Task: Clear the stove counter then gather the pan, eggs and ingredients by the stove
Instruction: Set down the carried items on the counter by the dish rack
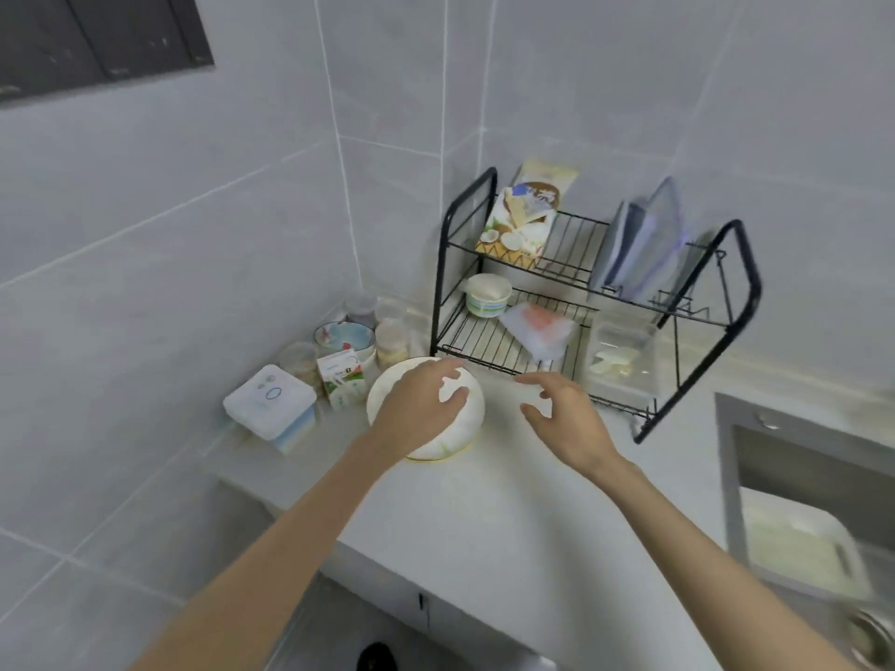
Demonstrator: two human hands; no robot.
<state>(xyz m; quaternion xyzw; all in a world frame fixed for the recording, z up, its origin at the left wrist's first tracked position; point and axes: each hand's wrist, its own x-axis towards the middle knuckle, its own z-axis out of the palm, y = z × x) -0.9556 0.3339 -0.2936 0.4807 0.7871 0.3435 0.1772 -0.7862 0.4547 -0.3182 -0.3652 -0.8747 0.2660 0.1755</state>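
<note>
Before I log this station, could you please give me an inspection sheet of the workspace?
Surface: white counter in a tiled corner.
Job's things: pan and eggs not seen; jars and carton in the back corner.
Clutter: white bowl, white box, loaded dish rack.
Hands: left hand spread over the white bowl, contact unclear; right hand open beside it.
Cables: nothing seen.
Surroundings: sink at right, white tub inside.
</note>
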